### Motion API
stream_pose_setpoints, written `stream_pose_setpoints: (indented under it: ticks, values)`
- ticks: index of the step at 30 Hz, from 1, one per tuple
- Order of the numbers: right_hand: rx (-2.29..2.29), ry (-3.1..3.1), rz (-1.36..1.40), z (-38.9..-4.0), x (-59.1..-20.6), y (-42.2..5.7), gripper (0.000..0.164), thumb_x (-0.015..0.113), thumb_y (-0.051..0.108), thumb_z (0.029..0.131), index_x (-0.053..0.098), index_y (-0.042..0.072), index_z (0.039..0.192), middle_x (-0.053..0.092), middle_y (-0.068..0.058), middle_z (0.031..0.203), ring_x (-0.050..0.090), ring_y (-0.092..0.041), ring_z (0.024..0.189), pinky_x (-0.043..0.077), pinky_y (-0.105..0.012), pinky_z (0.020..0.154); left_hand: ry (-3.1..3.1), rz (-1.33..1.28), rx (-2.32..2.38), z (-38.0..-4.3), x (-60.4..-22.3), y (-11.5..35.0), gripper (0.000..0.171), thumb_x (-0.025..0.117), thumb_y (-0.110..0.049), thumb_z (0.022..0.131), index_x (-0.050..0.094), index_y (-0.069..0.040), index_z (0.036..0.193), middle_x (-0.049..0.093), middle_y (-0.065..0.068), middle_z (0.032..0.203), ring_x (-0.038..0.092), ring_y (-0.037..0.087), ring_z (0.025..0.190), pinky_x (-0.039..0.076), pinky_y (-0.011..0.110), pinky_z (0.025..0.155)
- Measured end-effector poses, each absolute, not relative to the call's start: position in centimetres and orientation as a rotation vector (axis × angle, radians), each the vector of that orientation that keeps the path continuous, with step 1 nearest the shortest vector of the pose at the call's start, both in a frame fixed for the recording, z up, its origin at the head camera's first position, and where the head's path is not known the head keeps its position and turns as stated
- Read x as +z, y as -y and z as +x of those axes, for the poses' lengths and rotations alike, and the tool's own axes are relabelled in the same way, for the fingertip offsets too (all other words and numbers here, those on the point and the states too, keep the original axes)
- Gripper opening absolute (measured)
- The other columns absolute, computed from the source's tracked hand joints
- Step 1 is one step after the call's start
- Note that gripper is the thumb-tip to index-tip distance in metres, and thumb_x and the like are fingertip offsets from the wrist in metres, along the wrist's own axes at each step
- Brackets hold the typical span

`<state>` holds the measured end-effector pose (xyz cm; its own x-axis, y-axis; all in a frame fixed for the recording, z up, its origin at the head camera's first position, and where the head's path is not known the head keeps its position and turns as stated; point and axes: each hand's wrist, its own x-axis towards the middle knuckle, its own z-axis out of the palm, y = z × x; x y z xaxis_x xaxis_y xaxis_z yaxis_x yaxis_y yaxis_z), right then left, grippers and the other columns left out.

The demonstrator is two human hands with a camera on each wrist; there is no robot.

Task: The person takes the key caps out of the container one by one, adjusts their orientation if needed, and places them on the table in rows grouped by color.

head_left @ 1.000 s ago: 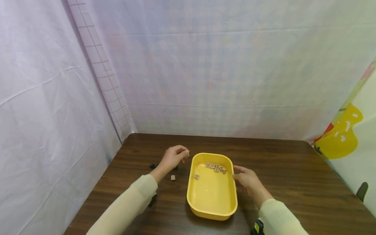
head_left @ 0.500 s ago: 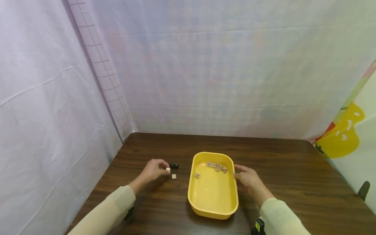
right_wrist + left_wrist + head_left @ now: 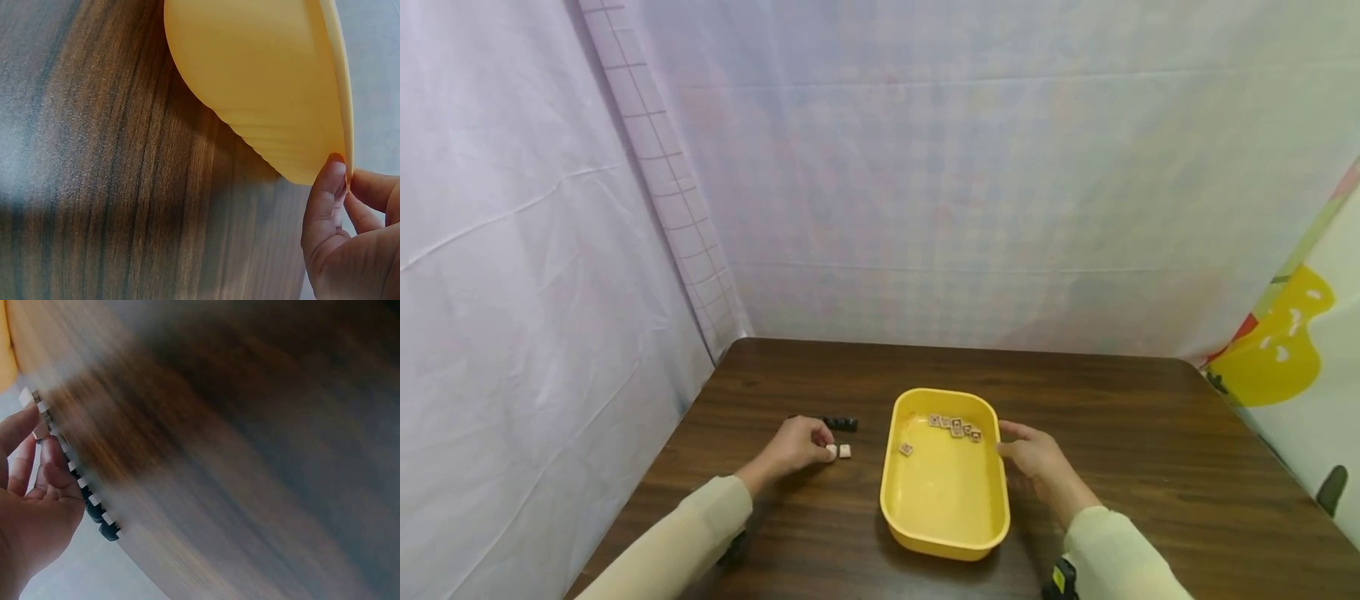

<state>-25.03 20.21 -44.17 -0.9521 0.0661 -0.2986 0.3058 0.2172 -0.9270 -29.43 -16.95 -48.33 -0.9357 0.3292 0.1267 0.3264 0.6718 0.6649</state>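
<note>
My left hand (image 3: 797,444) pinches a small pale square block (image 3: 831,451) between thumb and fingertips, close over the table left of the yellow tray (image 3: 943,546). Another pale block (image 3: 846,451) lies just to its right. Behind the hand is a row of small black pieces (image 3: 840,423), partly hidden by it. In the left wrist view, the thumb and fingers meet around the held block (image 3: 41,429). My right hand (image 3: 1037,462) grips the tray's right side, thumb (image 3: 330,181) against the outer wall and fingers at the rim.
Several small square blocks (image 3: 957,427) with dark markings lie at the tray's far end, and a single block (image 3: 906,449) sits by its left wall. The brown wooden table (image 3: 1120,425) meets a pale curtain (image 3: 955,208) behind and a white one (image 3: 535,292) at left.
My left hand has moved left from beside the tray's far left edge, down to the block beside the lone one. The right hand stays on the tray.
</note>
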Motion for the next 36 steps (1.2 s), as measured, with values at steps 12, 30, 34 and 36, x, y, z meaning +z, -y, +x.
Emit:
stream_pose_setpoints:
  ticks: [12, 30, 34, 36]
  values:
    - [-1.838, -2.270, 0.363, -25.1, -44.1, -20.1, 0.051, 0.054, 0.003, 0.098, 0.040, -0.003, 0.147, 0.059, -0.027, 0.120, 0.066, -0.023, 0.084, 0.058, -0.039, 0.069, -2.857, 0.433, 1.247, -29.4, -47.8, 16.2, 0.026, 0.077, -0.018, 0.086, 0.070, -0.004, 0.107, 0.063, 0.002, 0.092, 0.057, 0.016, 0.081, 0.050, 0.033, 0.068]
    - [-1.882, -2.242, 0.345, -24.8, -44.1, -20.2, 0.052, 0.054, 0.001, 0.097, 0.039, -0.005, 0.147, 0.061, -0.027, 0.116, 0.066, -0.021, 0.082, 0.058, -0.040, 0.069, -2.976, 0.696, 0.829, -30.0, -44.2, 7.4, 0.032, 0.072, -0.032, 0.091, 0.071, -0.020, 0.120, 0.042, 0.011, 0.148, 0.037, 0.035, 0.138, 0.030, 0.056, 0.111]
    - [-1.886, -2.239, 0.343, -24.8, -44.0, -20.1, 0.052, 0.054, 0.001, 0.097, 0.039, -0.005, 0.147, 0.061, -0.027, 0.116, 0.067, -0.022, 0.083, 0.058, -0.040, 0.069, -2.997, 0.727, 0.578, -30.0, -43.9, 5.7, 0.032, 0.073, -0.032, 0.089, 0.072, -0.024, 0.120, 0.039, 0.011, 0.152, 0.033, 0.032, 0.140, 0.027, 0.052, 0.113]
    - [-1.890, -2.239, 0.342, -24.8, -44.0, -20.2, 0.052, 0.053, 0.000, 0.097, 0.039, -0.005, 0.147, 0.061, -0.027, 0.115, 0.067, -0.022, 0.083, 0.058, -0.040, 0.069, -2.994, 0.725, 0.466, -30.0, -43.8, 5.0, 0.033, 0.074, -0.031, 0.088, 0.072, -0.025, 0.120, 0.037, 0.012, 0.153, 0.032, 0.033, 0.141, 0.028, 0.053, 0.112]
